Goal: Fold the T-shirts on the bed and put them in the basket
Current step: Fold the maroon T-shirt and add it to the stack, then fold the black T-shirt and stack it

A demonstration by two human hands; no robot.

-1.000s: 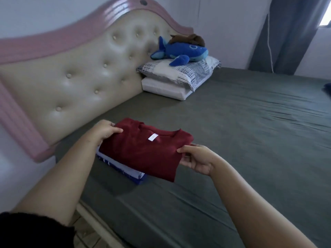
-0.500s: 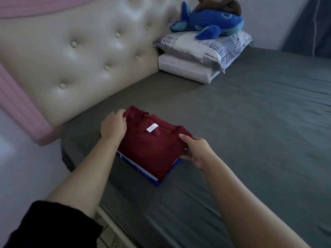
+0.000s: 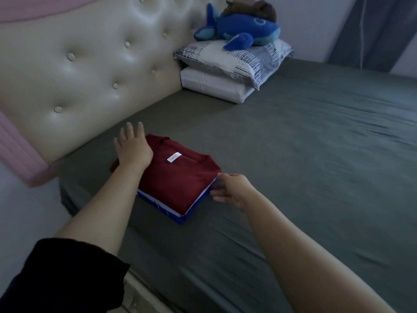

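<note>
Grey bedsheet (image 3: 304,177) fills the picture, smooth and slightly creased, and nearest the camera two bare forearms reach out over the edge of the bed, a black sleeve (image 3: 56,274) showing at the lower left. No basket is in view.

On to the right hand (image 3: 232,190): it sits at the right edge of the stack, fingers loosely curled toward the blue shirt (image 3: 187,216) at the bottom. Whether those fingertips are actually pinching cloth or only touching it cannot be told from here.

And the stack itself, close to the left side of the bed, near the headboard: a folded red T-shirt (image 3: 180,177) on top, collar and white label (image 3: 173,157) facing up, a pale layer beneath it, the blue shirt lowest. Soft, light, floppy stuff, this. It should weigh next to nothing, but a pile of folded cotton will likely slump and slide apart if lifted by one corner. The sensible hold, by the look of it, is both hands under the opposite edges of the bottom shirt, lifting it level.

Now the left hand (image 3: 133,147), stretched further out over the far left corner of the red shirt: fingers straight and spread, grasping nothing, palm down on or just above the cloth.

Beyond that, the cream tufted headboard (image 3: 90,71) with its pink trim, and at the far end two stacked pillows (image 3: 225,71) with a blue plush whale (image 3: 243,30) on top. Grey curtain (image 3: 379,30) in the far corner.
</note>
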